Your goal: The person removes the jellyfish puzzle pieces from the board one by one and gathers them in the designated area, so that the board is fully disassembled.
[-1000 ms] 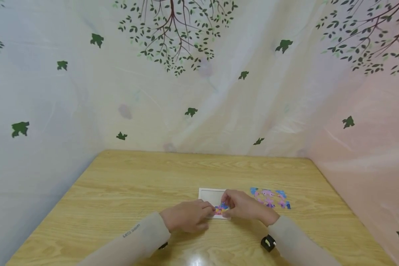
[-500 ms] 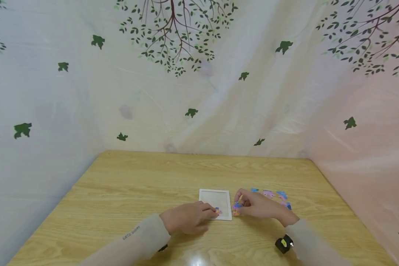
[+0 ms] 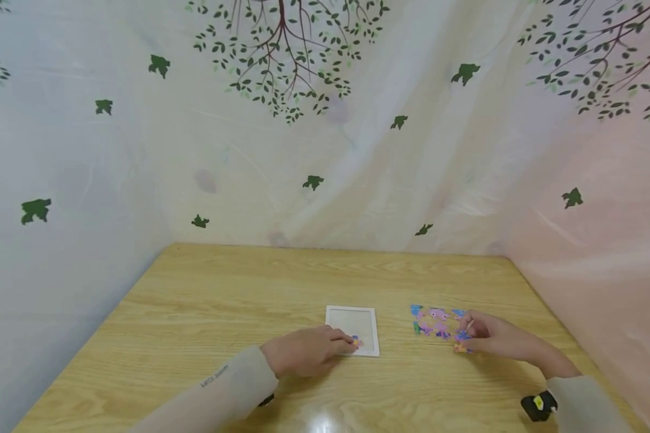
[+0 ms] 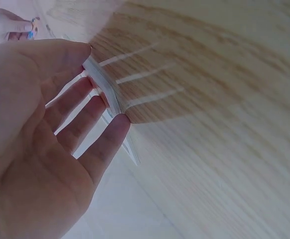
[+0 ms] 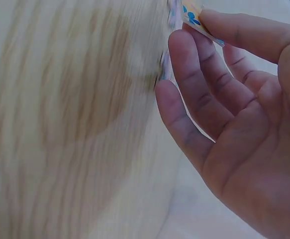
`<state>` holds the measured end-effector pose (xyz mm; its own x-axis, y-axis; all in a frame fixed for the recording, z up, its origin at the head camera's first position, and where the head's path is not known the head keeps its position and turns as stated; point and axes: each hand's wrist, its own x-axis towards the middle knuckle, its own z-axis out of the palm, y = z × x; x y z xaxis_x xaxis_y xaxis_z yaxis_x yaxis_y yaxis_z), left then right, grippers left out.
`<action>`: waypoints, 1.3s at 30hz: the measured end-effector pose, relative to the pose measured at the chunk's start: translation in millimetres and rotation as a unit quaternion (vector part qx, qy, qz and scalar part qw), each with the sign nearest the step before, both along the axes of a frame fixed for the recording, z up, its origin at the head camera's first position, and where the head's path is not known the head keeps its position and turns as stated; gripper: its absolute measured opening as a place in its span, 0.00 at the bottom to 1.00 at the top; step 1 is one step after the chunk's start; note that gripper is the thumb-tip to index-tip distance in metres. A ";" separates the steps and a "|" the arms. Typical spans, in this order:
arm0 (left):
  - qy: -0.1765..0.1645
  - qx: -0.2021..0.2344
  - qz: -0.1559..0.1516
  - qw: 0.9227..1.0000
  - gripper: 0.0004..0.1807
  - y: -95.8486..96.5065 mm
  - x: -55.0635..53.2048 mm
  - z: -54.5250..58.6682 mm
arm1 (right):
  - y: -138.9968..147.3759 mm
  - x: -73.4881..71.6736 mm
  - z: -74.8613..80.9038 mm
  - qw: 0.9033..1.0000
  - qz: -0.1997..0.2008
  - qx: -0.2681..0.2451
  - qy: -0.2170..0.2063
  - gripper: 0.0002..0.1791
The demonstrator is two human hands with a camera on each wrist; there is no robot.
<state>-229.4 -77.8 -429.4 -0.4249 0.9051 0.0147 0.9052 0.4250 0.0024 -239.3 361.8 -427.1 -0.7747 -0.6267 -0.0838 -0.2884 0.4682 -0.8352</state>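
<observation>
A white puzzle frame (image 3: 377,334) lies on the table, with a small orange, pink and blue puzzle piece (image 3: 357,342) inside near its lower edge. My left hand (image 3: 306,352) holds the frame at its near left side, fingers over the rim. Seen from the left wrist, the thumb and fingers meet along the frame's edge (image 4: 105,84). To the right, my right hand (image 3: 504,338) pinches an orange and blue puzzle piece (image 3: 462,347) between thumb and fingertips. The right wrist view shows this puzzle piece (image 5: 193,17) at its top edge, partly cut off.
Several loose pink, blue and green puzzle pieces (image 3: 437,319) lie grouped right of the frame, some overlapped by the right hand. The wooden table (image 3: 238,288) meets a pale curtain (image 3: 249,180) printed with leaves behind. A black device (image 3: 538,406) sits under the right wrist.
My right hand has moved right, from the frame to beside the loose pieces, carrying the orange and blue puzzle piece out of the frame. The left hand stays at the frame.
</observation>
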 end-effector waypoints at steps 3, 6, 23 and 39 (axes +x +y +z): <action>-0.010 -0.006 0.008 1.000 0.24 0.3 0.4 1.2 | 18.1 1.8 -4.0 1.000 0.006 -0.017 -0.007 0.09; -0.034 -0.013 0.024 0.999 0.26 1.2 0.3 2.6 | 29.1 3.0 -8.5 1.000 0.008 -0.026 -0.004 0.08; -0.062 -0.013 0.039 0.997 0.28 0.8 4.4 3.3 | 26.1 6.0 -24.0 0.999 -0.035 0.006 0.028 0.09; -0.066 0.005 0.038 0.997 0.30 -1.4 5.5 2.8 | 0.8 1.3 -7.7 0.994 -0.079 0.058 0.058 0.07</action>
<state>-224.0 -79.2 -426.5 -0.4914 0.8701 -0.0372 0.8619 0.4920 0.1228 -238.0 362.6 -434.7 -0.8708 -0.4887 -0.0527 -0.2953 0.6059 -0.7387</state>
